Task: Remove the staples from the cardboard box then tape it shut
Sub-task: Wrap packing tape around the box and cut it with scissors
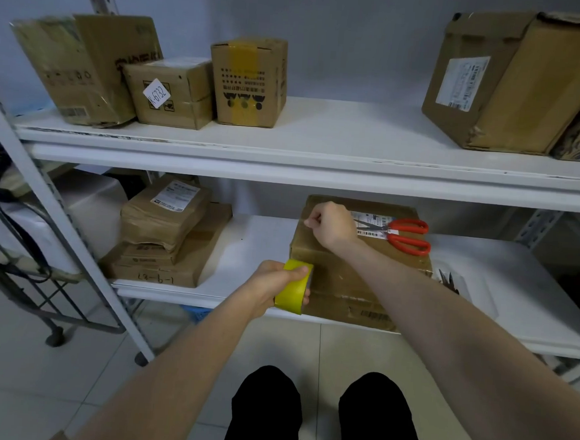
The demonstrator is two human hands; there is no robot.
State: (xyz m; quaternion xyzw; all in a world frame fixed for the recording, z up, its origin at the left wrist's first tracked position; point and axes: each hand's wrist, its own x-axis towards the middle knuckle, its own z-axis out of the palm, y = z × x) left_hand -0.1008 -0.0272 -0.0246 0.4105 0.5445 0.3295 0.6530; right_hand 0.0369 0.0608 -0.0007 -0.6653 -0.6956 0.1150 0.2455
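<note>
Shelf rack (59, 210): white metal, with two white shelves in view.
Upper shelf (322, 136): it carries several cartons at the left and a big one at the right.
Big carton (514, 84): tilted at the right end of the upper shelf; the print on its white label is too small to read.
Lower shelf (263, 231): the task's box stands on it, at the front edge, right of the middle.
Cardboard box (339, 281): brown and closed, with a barcode label (367, 225) on top; its text is not readable.
Stack of flat parcels (164, 235): left on the lower shelf, well apart from the box; the handwriting on the lowest one is unclear.
Small carton (176, 105): on the upper shelf, with a white sticker (157, 93) reading "K-6732".
Scissors (404, 234): red handles, lying on top of the box, partly over the barcode label.
Right hand (329, 222): rests on the box top near its left edge; the grip is curled narrow, and I cannot tell if it pinches something.
Left hand (270, 283): its grip holds the tape roll.
Tape roll (292, 288): yellow, at the front left corner of the box.
</note>
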